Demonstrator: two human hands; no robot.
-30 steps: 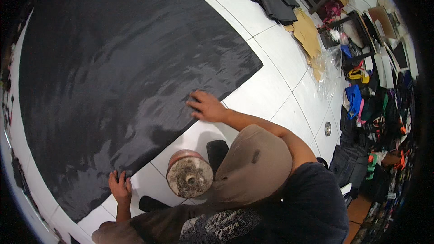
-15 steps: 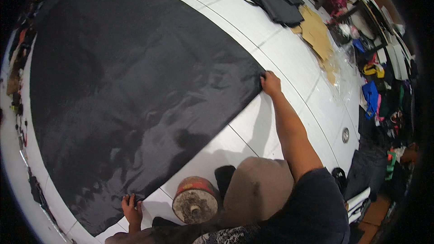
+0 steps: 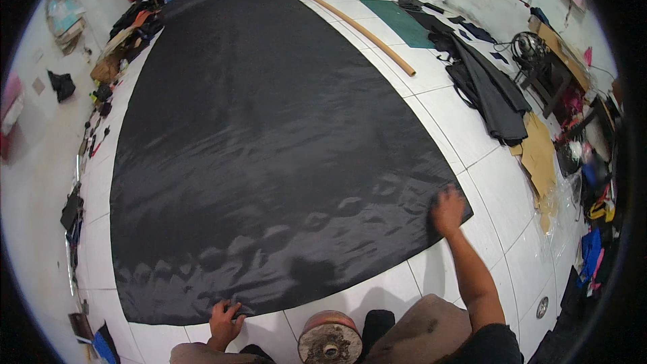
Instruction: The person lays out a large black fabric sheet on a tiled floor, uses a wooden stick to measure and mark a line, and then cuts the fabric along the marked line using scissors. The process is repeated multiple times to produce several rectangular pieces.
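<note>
A large sheet of black fabric (image 3: 269, 141) lies spread over the floor, with ripples along its near part. At its near edge, left of the middle, my left hand (image 3: 226, 323) rests with fingers apart on the cloth's border. My right hand (image 3: 448, 214) lies on the fabric just inside its near right corner, fingers stretched out and slightly blurred. Between my knees stands a round reddish object (image 3: 330, 337) with a dusty, worn top and a small hub in its centre; it is apart from the fabric.
White floor tiles (image 3: 445, 121) surround the fabric. To the right lie a long tan tube (image 3: 364, 30), a green sheet (image 3: 401, 23), folded dark cloth (image 3: 488, 94) and brown paper pieces (image 3: 537, 155). Clutter lines both walls; a metal floor drain (image 3: 542, 307) is at the lower right.
My view has tilted up toward the far end of the fabric. My right hand has let go of the corner and now lies flat on the cloth. My left hand stays at the near edge.
</note>
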